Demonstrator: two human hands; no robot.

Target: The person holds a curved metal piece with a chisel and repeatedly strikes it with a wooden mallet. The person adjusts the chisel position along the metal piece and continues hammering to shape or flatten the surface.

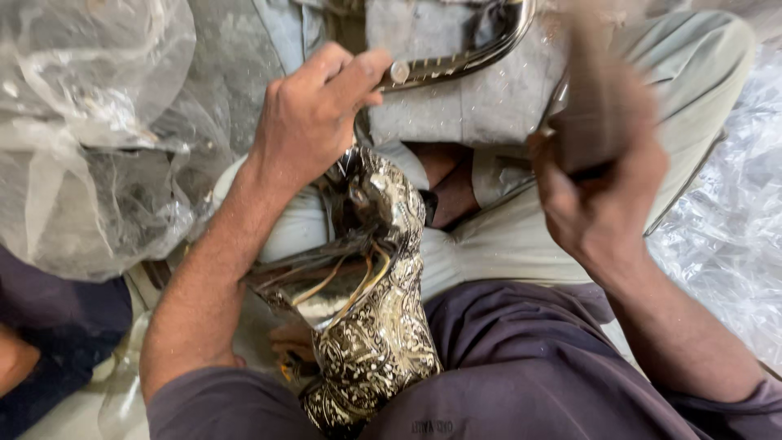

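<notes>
My left hand [314,110] grips the end of a curved shiny metal bar [472,57] that lies across a grey block [481,102] at the top middle. My right hand [599,187] is closed around a dark brown object [603,106], blurred by motion, held above the right end of that bar. Between my knees stands a tall piece wrapped in gold-and-black patterned foil [379,326], with thin yellow and dark wires [342,281] showing in its open side. My legs in pale trousers [521,236] lie under the work.
Crumpled clear plastic sheeting [90,130] piles up at the left, and more plastic [729,236] covers the floor at the right. A dark blue cloth [57,326] sits at the lower left. My purple shirt [505,367] fills the bottom.
</notes>
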